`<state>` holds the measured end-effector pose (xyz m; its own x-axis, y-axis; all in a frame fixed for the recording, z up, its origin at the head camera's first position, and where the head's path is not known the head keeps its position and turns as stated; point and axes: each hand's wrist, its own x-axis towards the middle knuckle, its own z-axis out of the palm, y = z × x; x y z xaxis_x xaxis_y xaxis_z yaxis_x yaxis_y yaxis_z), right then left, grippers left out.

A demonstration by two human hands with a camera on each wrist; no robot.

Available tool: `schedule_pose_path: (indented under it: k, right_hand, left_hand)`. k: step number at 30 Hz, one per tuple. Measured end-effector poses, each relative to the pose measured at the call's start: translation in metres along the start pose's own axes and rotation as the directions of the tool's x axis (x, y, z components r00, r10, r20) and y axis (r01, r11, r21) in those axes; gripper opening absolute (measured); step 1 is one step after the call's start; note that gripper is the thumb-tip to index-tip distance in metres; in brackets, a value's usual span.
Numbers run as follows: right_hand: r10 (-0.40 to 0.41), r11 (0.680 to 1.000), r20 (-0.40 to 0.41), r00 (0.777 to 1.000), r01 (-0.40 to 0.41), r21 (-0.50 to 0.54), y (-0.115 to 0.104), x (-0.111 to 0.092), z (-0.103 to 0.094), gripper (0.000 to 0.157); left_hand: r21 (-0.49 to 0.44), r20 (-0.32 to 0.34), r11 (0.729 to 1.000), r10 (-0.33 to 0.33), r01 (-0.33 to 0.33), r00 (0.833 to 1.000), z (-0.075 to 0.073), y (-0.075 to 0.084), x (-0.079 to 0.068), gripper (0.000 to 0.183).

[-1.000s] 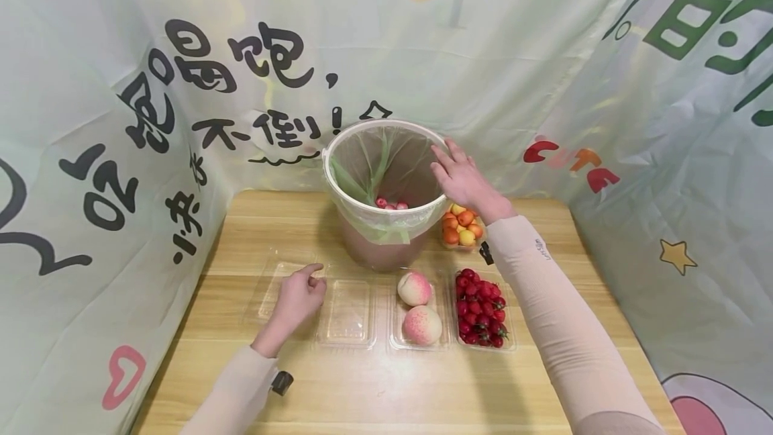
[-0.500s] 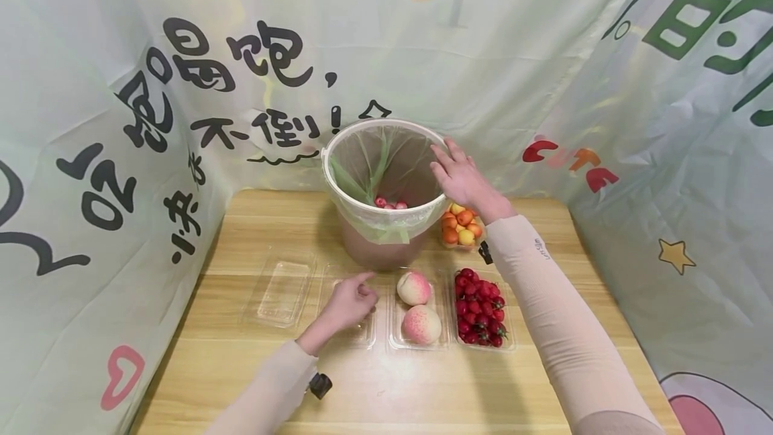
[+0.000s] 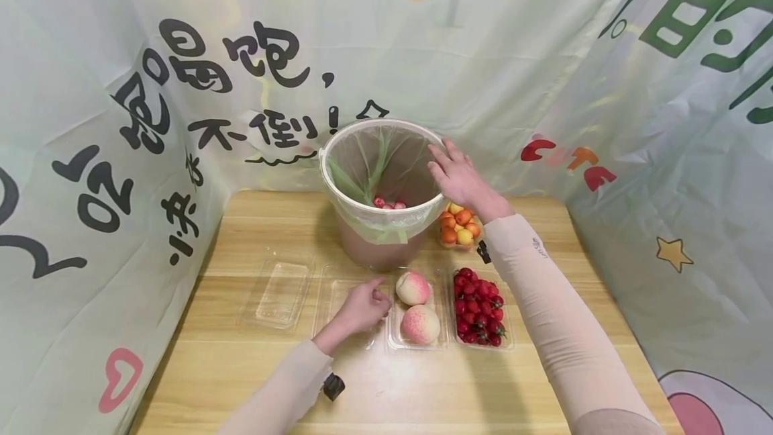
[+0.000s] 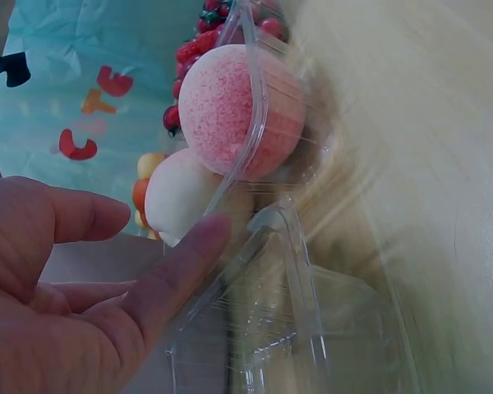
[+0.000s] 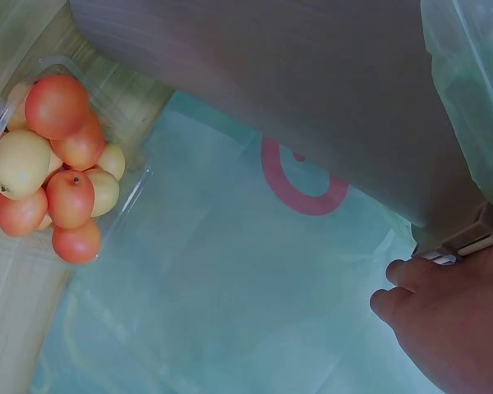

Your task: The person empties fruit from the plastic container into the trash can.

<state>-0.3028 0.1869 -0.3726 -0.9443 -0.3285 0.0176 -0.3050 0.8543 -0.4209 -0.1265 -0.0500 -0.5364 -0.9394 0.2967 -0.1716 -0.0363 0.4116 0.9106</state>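
My left hand (image 3: pixel 364 305) is above an empty clear plastic box (image 3: pixel 335 287), thumb and forefinger apart and nothing between them. Its forefinger is beside the edge of the box (image 3: pixel 443 341) that holds two pink-and-white peaches (image 3: pixel 421 324); the left wrist view does not settle whether it touches. At the back stands a bucket (image 3: pixel 377 247) lined with a thin green bag (image 3: pixel 368 173), with several small pinkish round fruits (image 3: pixel 389 204) inside. My right hand (image 3: pixel 461 180) rests on the bucket's right rim, fingers laid over it.
Another empty clear box (image 3: pixel 280 294) lies at the left. Right of the peaches sits a box of red strawberry- and cherry-like fruits (image 3: pixel 480 307). Orange and yellow fruits (image 5: pixel 70 193) fill a box beside the bucket. Printed cloth walls (image 3: pixel 374 52) enclose the wooden table (image 3: pixel 410 395).
My left hand has moved right, from the leftmost box across the middle box to the peach box's edge. My right hand has stayed on the rim.
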Motion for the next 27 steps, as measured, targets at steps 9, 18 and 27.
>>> schedule_pose_path:
  k: [9, 18, 27]
  right_hand:
    - [-0.006, 1.0, -0.003, 1.0, 0.006, 0.0, -0.001, 0.0, 0.0, 0.063]
    - [-0.014, 1.0, -0.013, 1.0, 0.014, -0.001, 0.001, -0.001, -0.001, 0.064]
    - [-0.017, 1.0, -0.006, 1.0, 0.017, 0.014, 0.001, -0.002, -0.001, 0.064]
  left_hand:
    - [0.091, -0.001, 0.996, 0.022, -0.022, 1.0, 0.012, 0.001, 0.001, 0.069]
    - [0.167, -0.025, 0.986, 0.009, -0.005, 1.0, 0.029, -0.005, 0.001, 0.073]
    - [0.201, -0.065, 0.979, -0.012, 0.025, 0.998, 0.039, -0.004, 0.002, 0.077]
